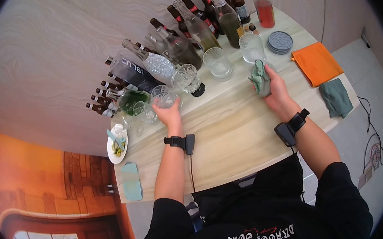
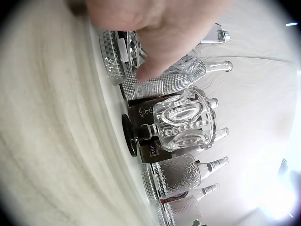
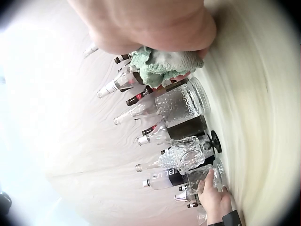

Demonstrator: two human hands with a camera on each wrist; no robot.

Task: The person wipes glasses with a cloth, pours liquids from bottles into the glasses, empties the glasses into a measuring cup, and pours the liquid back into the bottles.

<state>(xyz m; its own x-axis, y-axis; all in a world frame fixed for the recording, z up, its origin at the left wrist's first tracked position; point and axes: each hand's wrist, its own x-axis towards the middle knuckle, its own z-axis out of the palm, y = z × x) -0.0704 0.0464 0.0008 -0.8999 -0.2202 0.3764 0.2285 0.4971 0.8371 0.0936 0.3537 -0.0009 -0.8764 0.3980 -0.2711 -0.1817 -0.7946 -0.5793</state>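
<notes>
My left hand point(image 1: 169, 114) grips a cut-glass tumbler point(image 1: 162, 93) standing at the left of the table, its thumb along the near side. In the left wrist view the hand covers part of the tumbler point(image 2: 111, 59). My right hand point(image 1: 277, 88) holds a crumpled pale green cloth point(image 1: 260, 78), bunched between thumb and fingers. That cloth point(image 3: 164, 66) hides what stands behind it in the right wrist view. Beside the left hand is a clear goblet point(image 1: 184, 77) on a black foot. Two patterned glasses, one nearer the middle point(image 1: 217, 64) and another point(image 1: 251, 47), stand close to the cloth.
Several bottles, including a rhinestone-covered bottle point(image 1: 158, 66), line the back edge. Grey coasters point(image 1: 280, 42), an orange cloth point(image 1: 317, 63) and a folded dark green cloth point(image 1: 335, 98) lie at the right. A white dish point(image 1: 112, 151) and a light blue cloth point(image 1: 131, 182) are at the left.
</notes>
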